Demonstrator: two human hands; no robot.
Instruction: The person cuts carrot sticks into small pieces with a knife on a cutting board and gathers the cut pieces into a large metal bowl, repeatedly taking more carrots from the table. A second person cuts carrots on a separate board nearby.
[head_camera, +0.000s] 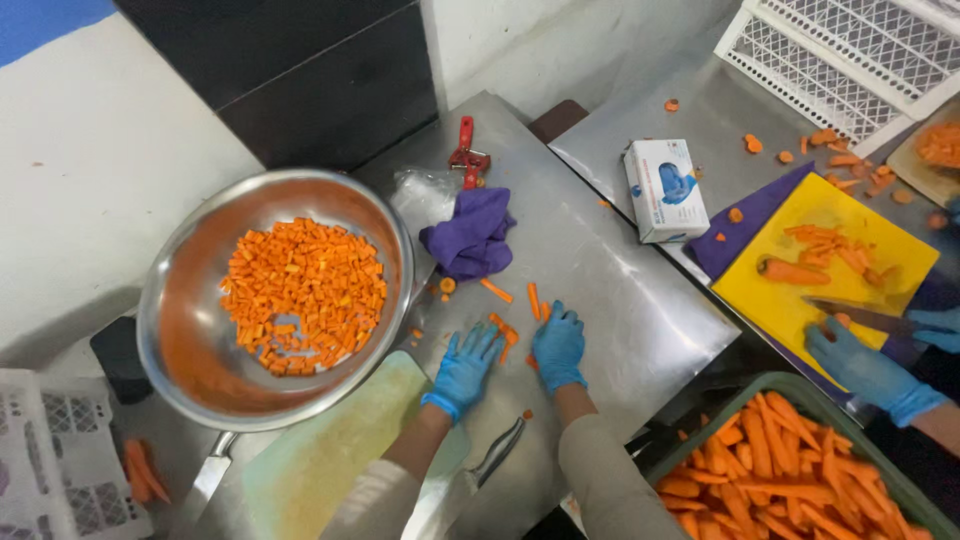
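Resting flat and unclenched on the steel tabletop (600, 260), the gloved left hand (465, 368) and right hand (558, 347) are placed either side of loose carrot pieces (505, 332); nothing is grasped. A steel bowl (180, 340) of diced carrot is set just left.

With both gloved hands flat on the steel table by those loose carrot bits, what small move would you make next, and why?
Probably cup the left hand and right hand together around the carrot bits between them, since these lie scattered on the table, outside the bowl of diced carrot.
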